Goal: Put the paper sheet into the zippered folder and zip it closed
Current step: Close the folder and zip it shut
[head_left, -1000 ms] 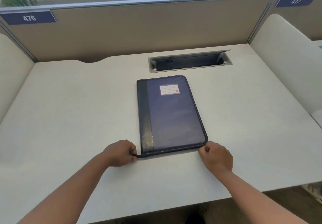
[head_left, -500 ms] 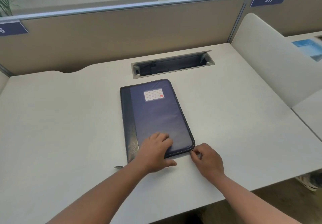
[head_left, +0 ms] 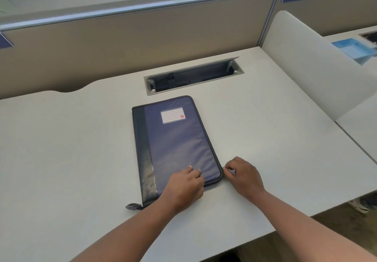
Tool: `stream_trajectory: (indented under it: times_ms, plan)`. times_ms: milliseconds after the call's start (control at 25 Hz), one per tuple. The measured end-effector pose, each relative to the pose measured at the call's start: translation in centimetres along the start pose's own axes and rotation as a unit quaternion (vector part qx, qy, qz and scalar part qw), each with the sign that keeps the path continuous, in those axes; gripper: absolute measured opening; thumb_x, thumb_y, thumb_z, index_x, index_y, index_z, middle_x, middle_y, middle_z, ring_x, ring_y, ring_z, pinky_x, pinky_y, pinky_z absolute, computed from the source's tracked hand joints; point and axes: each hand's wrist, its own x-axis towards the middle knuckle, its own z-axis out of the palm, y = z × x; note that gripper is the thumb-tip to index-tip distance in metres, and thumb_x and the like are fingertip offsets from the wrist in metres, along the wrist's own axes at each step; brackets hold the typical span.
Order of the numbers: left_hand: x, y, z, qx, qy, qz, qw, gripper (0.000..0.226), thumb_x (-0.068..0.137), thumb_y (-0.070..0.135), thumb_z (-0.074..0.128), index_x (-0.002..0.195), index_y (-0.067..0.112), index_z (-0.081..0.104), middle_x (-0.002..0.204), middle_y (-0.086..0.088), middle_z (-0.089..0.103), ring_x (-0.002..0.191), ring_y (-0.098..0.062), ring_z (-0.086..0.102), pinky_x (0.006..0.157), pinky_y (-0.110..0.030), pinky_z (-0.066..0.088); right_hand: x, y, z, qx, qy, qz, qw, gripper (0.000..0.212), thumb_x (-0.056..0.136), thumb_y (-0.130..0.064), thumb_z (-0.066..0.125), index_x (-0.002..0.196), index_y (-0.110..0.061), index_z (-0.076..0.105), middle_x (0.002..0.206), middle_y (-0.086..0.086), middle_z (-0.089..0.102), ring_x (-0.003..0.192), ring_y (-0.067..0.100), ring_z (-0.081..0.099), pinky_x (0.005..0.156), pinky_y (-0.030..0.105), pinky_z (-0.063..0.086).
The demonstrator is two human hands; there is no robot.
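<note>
Lying flat on the desk (head_left: 81, 149), the folder (head_left: 175, 145) sits closed with its label (head_left: 172, 115) toward the far end and a zipper tab (head_left: 133, 206) sticking out at its near left corner. The left hand (head_left: 184, 188) rests on the near end of the cover, fingers bent, pressing down. The right hand (head_left: 243, 177) is at the near right corner, thumb and forefinger pinched together at the zipper edge; whether they hold a pull cannot be told.

My left hand (head_left: 184, 188) left the zipper tab (head_left: 133, 206), now presses flat on the folder (head_left: 175, 143) cover; my right hand (head_left: 243, 175) moved slightly up its right edge.
</note>
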Motion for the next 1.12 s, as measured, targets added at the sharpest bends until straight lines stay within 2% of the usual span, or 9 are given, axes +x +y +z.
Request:
stream_trajectory:
  times_ms: [320,440,560,640,760,840,920,1040,1120]
  plan:
    - [0.9,-0.2,0.1,0.019,0.006,0.044,0.999,0.01,0.078,0.026,0.066,0.07,0.021,0.07,0.079,0.006,0.068,0.071,-0.022,0.069,0.05,-0.026,0.054,6.2,-0.6,-0.3,-0.003,-0.006,-0.037,0.999,0.017,0.093,-0.032,0.067,0.083,-0.019,0.072,0.088,-0.005,0.066,0.076,0.02,0.061,0.067,0.036,0.05]
    - [1.0,-0.3,0.0,0.017,-0.012,0.057,0.998,0.009,0.077,0.027,0.067,0.07,0.021,0.069,0.078,0.006,0.067,0.069,-0.022,0.066,0.056,-0.027,0.055,7.7,-1.2,-0.3,-0.004,-0.015,-0.029,0.999,0.018,0.094,-0.034,0.064,0.085,-0.019,0.071,0.089,-0.003,0.065,0.077,0.022,0.062,0.068,0.038,0.051]
    - [2.3,-0.9,-1.2,-0.027,-0.066,0.018,0.997,0.027,0.081,0.047,0.06,0.07,0.021,0.062,0.077,0.008,0.059,0.073,-0.019,0.058,0.051,-0.03,0.05,8.0,-1.6,-0.3,0.016,-0.038,0.026,0.999,0.014,0.091,-0.032,0.064,0.089,-0.02,0.071,0.09,-0.003,0.066,0.083,0.022,0.062,0.075,0.037,0.051]
    - [5.0,-1.7,-2.4,-0.057,-0.106,-0.023,0.993,0.04,0.084,0.061,0.052,0.079,0.021,0.061,0.085,0.008,0.057,0.081,-0.016,0.053,0.06,-0.032,0.05,7.4,-1.7,-0.5,0.067,-0.036,0.093,0.993,0.01,0.086,-0.025,0.064,0.087,-0.019,0.071,0.086,-0.003,0.07,0.083,0.021,0.064,0.077,0.035,0.053]
    - [9.9,-2.4,-3.1,-0.111,-0.136,-0.068,0.982,0.037,0.093,0.054,0.048,0.105,0.022,0.065,0.109,0.006,0.058,0.102,-0.019,0.053,0.08,-0.039,0.053,5.6,-1.4,-0.8,0.173,-0.055,0.187,0.965,0.011,0.079,-0.024,0.061,0.073,-0.02,0.069,0.073,-0.007,0.071,0.07,0.016,0.065,0.073,0.036,0.056]
    - [13.0,-2.6,-2.7,-0.132,-0.15,-0.108,0.974,0.04,0.094,0.048,0.051,0.114,0.018,0.067,0.12,0.003,0.058,0.11,-0.023,0.052,0.086,-0.043,0.053,4.6,-1.3,-1.2,0.239,-0.078,0.213,0.944,0.016,0.075,-0.029,0.062,0.068,-0.015,0.066,0.065,-0.007,0.067,0.062,0.014,0.057,0.066,0.035,0.053]
    - [15.9,-2.5,-2.5,-0.105,-0.198,-0.141,0.964,0.038,0.091,0.045,0.056,0.107,0.013,0.069,0.118,-0.001,0.058,0.109,-0.027,0.053,0.086,-0.044,0.054,4.1,-1.3,-1.6,0.275,-0.105,0.213,0.932,0.023,0.074,-0.038,0.071,0.071,-0.015,0.069,0.067,-0.005,0.068,0.063,0.011,0.056,0.065,0.034,0.048]
    - [19.2,-1.7,-2.6,-0.031,-0.281,-0.153,0.947,0.02,0.08,0.029,0.064,0.073,0.012,0.057,0.086,-0.003,0.057,0.089,-0.029,0.057,0.065,-0.035,0.05,4.2,-1.3,-1.5,0.285,-0.129,0.209,0.927,0.033,0.066,-0.05,0.082,0.074,-0.019,0.074,0.07,-0.005,0.072,0.064,0.008,0.058,0.064,0.03,0.045]
    - [20.5,-1.4,-2.4,-0.009,-0.327,-0.155,0.932,0.013,0.073,0.019,0.062,0.068,0.013,0.052,0.074,-0.003,0.056,0.075,-0.027,0.055,0.058,-0.03,0.045,4.5,-1.2,-1.2,0.269,-0.134,0.214,0.93,0.037,0.061,-0.053,0.084,0.074,-0.02,0.075,0.071,-0.005,0.073,0.064,0.008,0.06,0.064,0.03,0.046]
